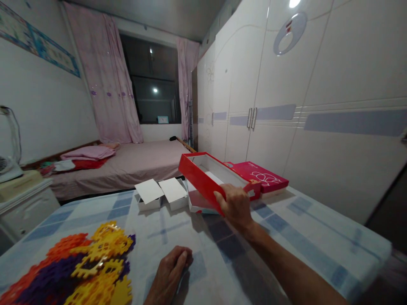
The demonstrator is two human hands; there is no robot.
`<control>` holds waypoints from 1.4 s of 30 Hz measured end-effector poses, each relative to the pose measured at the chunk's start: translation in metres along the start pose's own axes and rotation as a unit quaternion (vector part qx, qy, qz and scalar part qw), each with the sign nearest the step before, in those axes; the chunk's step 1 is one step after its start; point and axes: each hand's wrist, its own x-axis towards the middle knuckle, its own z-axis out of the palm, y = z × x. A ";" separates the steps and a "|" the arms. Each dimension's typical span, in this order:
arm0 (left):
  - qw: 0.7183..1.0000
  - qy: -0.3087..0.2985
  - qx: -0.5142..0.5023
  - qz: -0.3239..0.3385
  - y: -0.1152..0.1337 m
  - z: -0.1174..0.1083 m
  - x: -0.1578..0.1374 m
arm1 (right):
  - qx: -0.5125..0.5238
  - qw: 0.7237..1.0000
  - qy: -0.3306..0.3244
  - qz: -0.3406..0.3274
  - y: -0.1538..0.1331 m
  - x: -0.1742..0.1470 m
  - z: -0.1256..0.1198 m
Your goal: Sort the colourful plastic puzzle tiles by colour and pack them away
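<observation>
My right hand (235, 205) is closed on the near corner of a red box lid (203, 180), thumb on its outer side. The lid is tilted, its pale inside facing up, and sits over a white-and-red box base (194, 199). My left hand (173, 264) rests on the tablecloth with its fingers curled in, and nothing shows in it. To its left lies a heap of toothed plastic pieces: yellow (108, 245), orange (68, 248) and purple (54, 275).
Two small white boxes (173, 192) with loose lids stand beyond my hands. A flat crimson box (260, 173) lies at the back right. The checked tablecloth (159, 231) covers the table. A bed (149, 154) is behind it, and a white wardrobe (273, 148) runs along the right.
</observation>
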 end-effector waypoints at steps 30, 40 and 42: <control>0.999 0.020 0.038 0.030 0.003 0.002 0.000 | 0.001 0.934 -0.337 -0.118 -0.123 0.045 0.114; 0.999 0.021 0.046 0.017 0.002 0.003 0.001 | 0.011 0.909 -0.417 0.000 -0.126 0.086 0.159; 0.999 0.022 0.042 0.018 0.004 0.002 0.001 | 0.010 0.909 -0.416 0.018 -0.128 0.085 0.162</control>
